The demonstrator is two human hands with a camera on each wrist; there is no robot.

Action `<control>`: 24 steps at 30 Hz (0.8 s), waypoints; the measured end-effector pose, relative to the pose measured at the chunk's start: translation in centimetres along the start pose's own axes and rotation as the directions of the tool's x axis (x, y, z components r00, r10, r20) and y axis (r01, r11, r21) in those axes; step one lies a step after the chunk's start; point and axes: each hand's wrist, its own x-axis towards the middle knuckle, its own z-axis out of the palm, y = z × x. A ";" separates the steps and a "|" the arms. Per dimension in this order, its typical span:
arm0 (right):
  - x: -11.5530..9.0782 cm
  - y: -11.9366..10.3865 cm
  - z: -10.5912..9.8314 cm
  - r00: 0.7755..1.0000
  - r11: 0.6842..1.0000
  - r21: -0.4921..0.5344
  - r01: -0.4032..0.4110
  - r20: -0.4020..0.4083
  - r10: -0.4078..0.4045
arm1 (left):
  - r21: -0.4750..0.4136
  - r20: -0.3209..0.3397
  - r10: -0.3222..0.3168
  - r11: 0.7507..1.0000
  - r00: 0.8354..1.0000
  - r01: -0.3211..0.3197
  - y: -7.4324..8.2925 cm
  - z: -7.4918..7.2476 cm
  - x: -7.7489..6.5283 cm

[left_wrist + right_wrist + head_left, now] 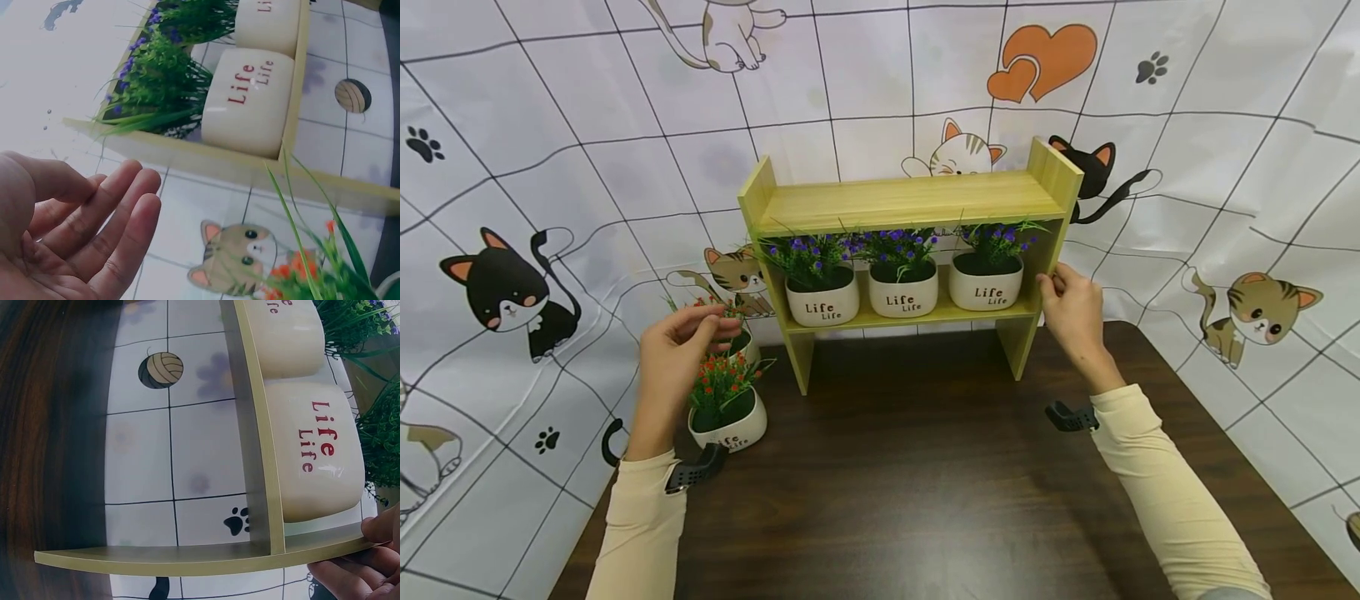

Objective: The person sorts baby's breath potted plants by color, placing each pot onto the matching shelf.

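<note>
Pale wood forms one shelf (pixel 917 198) on the desk (pixel 910 467), bearing three white pots (pixel 904 293) of purple flowers (pixel 898 243); two red-flowered pots (pixel 751 427) stand beside it. The right hand (pixel 1072 310) pinches its side; the left hand (pixel 676 360) is relaxed. Wrist views, unlike the head view, show a printed yarn ball (pixel 161 370).

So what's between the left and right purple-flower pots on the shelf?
One more white "Life" pot with purple flowers. The head view shows it in the middle.

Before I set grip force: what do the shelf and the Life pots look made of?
Shelf: likely wood, pale, satin; faint grain streaks run along its top. Pots: probably glazed ceramic, though glossy plastic is possible; smooth cream walls catch highlights.
</note>
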 end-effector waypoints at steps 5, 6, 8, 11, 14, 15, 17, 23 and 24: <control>0.1 -0.1 -0.1 1.000 1.000 0.007 0.002 -0.005 -0.002 | 0.057 -0.038 -0.018 0.998 0.999 0.020 -0.3 -1.4 -2.1; 0.2 -0.1 -0.1 1.000 1.000 0.009 0.004 -0.007 -0.004 | 0.061 -0.047 -0.021 0.998 0.999 0.024 -0.4 -1.7 -2.5; 0.1 -0.1 -0.1 1.000 1.000 0.012 0.008 -0.011 -0.007 | 0.062 -0.059 -0.027 0.998 0.998 0.031 -0.7 -2.2 -3.2; 0.1 -0.1 -0.3 1.000 1.000 0.013 0.010 -0.014 -0.010 | 0.062 -0.076 -0.038 0.997 0.996 0.043 -1.2 -2.9 -4.2; 0.0 -0.1 -0.3 1.000 1.000 0.015 0.006 -0.014 -0.006 | 0.076 -0.094 -0.067 0.994 0.993 0.074 -1.9 -3.7 -5.2; -0.1 -0.1 -0.3 1.000 1.000 0.015 0.004 -0.013 -0.004 | 0.078 -0.101 -0.077 0.993 0.992 0.085 -2.3 -3.9 -5.5; -0.1 0.0 -0.3 1.000 1.000 0.012 0.002 -0.014 -0.002 | 0.076 -0.110 -0.100 0.991 0.989 0.109 -2.9 -4.3 -6.1; 0.0 0.2 0.0 1.000 1.000 0.004 0.012 -0.006 -0.012 | 0.225 -0.133 -0.147 0.959 0.980 0.174 -5.4 -5.6 -7.9; 0.0 0.2 0.0 1.000 1.000 0.005 0.013 -0.005 -0.013 | 0.255 -0.142 -0.159 0.948 0.977 0.191 -5.8 -5.8 -8.1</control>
